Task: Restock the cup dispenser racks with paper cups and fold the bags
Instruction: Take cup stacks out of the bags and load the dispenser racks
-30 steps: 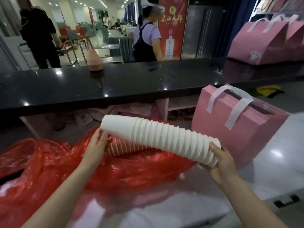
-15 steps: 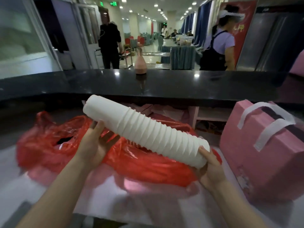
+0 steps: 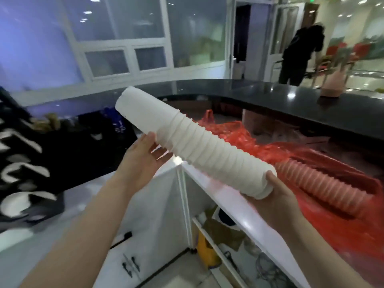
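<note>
A long nested stack of white paper cups (image 3: 193, 146) lies slanted in the air between my hands, closed end up at the left. My left hand (image 3: 143, 154) supports it from below near the upper part, palm up with fingers straight. My right hand (image 3: 276, 198) grips the lower, open end of the stack. Behind it a red plastic bag (image 3: 332, 204) lies spread on the white counter (image 3: 234, 208), with a second stack of cups (image 3: 324, 183) showing through the plastic.
A black countertop (image 3: 291, 104) curves along the back, with a pink cone-shaped object (image 3: 334, 82) on it. A person in black (image 3: 299, 53) bends over beyond it. White cabinets with open shelves (image 3: 218, 246) are below the counter. A black bag with white lettering (image 3: 22, 163) is at the left.
My view has swung left, so the pink paper bag is out of sight. The cup stack has shifted left with both hands, away from above the red bag.
</note>
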The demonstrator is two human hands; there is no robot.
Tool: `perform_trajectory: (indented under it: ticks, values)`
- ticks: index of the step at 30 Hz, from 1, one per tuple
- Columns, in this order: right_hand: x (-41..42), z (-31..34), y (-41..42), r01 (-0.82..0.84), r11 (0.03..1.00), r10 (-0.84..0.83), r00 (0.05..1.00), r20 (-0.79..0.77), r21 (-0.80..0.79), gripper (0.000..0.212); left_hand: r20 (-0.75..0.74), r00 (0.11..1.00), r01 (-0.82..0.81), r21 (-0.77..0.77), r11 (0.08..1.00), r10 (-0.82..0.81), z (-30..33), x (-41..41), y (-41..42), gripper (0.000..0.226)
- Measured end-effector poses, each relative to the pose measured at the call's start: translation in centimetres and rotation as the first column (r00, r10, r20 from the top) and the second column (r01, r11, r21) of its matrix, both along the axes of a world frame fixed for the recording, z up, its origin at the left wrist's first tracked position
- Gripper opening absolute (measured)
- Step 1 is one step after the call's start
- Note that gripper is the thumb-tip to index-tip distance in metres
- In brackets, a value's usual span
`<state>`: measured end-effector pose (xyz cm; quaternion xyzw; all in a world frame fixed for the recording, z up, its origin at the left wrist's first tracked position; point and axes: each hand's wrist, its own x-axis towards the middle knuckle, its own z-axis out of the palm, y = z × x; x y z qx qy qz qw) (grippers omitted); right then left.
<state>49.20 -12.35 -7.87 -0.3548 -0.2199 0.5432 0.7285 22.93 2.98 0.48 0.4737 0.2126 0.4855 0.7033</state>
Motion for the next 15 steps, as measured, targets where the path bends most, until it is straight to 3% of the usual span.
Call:
perform_trajectory:
  ticks: [3,8,13,15]
  values:
    - [-6.8,1.1,2.8,-0.137,0.99,0.14,0.978,-0.157,0.029,0.041,-0.046,0.988,-0.147,0.073,0.986,0.151,1.6,-7.5,-2.0,0.049]
    - [-20.6,3.6,7.1,-0.267,0.962,0.269,0.963,-0.031,0.058,0.04,-0.049,0.932,-0.351,0.115,0.929,0.359,4.7,-21.1,-5.5,0.065]
    - [-36.3,7.0,10.3,-0.318,0.946,0.314,0.947,0.067,0.062,0.033,0.003,0.864,-0.49,0.238,0.839,0.504,8.0,-36.8,-7.9,0.031]
    - [-42.0,7.6,11.3,-0.365,0.927,0.359,0.93,0.081,0.089,0.032,0.023,0.838,-0.531,0.263,0.805,0.545,9.0,-42.0,-8.4,0.028]
